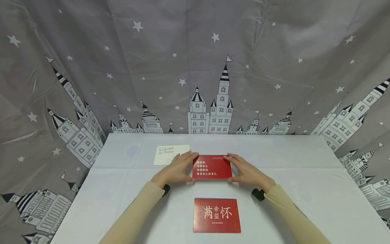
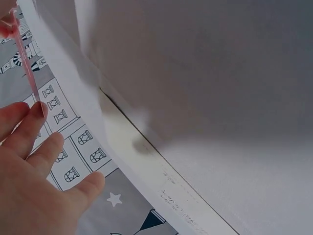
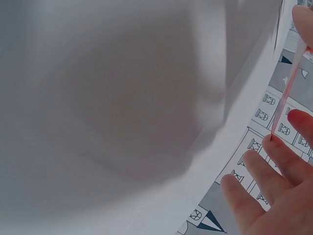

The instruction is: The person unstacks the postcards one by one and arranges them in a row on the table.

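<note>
Between my two hands is a red postcard (image 1: 212,166) with white lines of text facing up. My left hand (image 1: 175,170) holds its left edge, thumb at the near corner and fingertips at the far one. On the opposite edge my right hand (image 1: 249,172) grips it in the same way. Seen from the left wrist, the card (image 2: 28,68) is a thin edge-on strip, raised over the table; the last fingers of the left hand (image 2: 41,171) spread free of it. The right wrist view likewise has the card edge (image 3: 287,98) against the fingertips of the right hand (image 3: 279,181).
Nearer to me lies a second red card (image 1: 217,223) with large white characters. A cream card (image 1: 166,157) with handwriting rests beyond my left hand. The white tabletop (image 1: 304,189) ends at a grey curtain (image 1: 164,40) printed with castles and stars.
</note>
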Available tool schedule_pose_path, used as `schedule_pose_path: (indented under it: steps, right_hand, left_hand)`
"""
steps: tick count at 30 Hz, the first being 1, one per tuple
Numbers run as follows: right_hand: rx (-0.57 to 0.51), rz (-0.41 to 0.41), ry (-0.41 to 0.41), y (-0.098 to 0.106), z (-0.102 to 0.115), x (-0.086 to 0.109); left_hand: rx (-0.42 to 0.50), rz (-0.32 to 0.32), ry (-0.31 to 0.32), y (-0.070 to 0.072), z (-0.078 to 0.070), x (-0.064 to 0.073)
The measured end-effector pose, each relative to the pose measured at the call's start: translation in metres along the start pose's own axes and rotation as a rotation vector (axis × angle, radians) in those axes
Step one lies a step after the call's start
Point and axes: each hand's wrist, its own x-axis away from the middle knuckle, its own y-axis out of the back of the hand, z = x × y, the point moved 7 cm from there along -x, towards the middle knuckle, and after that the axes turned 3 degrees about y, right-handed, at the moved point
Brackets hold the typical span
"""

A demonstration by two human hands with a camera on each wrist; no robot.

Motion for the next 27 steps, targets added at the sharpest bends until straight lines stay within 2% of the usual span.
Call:
schedule_pose_path:
  steps: [10,27]
  right_hand:
    - [0.0,0.007,0.007,0.002,-0.005,-0.013]
    - [-0.01,0.04,-0.014,0.004,-0.015,-0.032]
  left_hand:
    - [-0.027,-0.007,-0.006,0.004,0.003,-0.008]
    - [-0.059,0.022,0.053,0.004,0.014,-0.031]
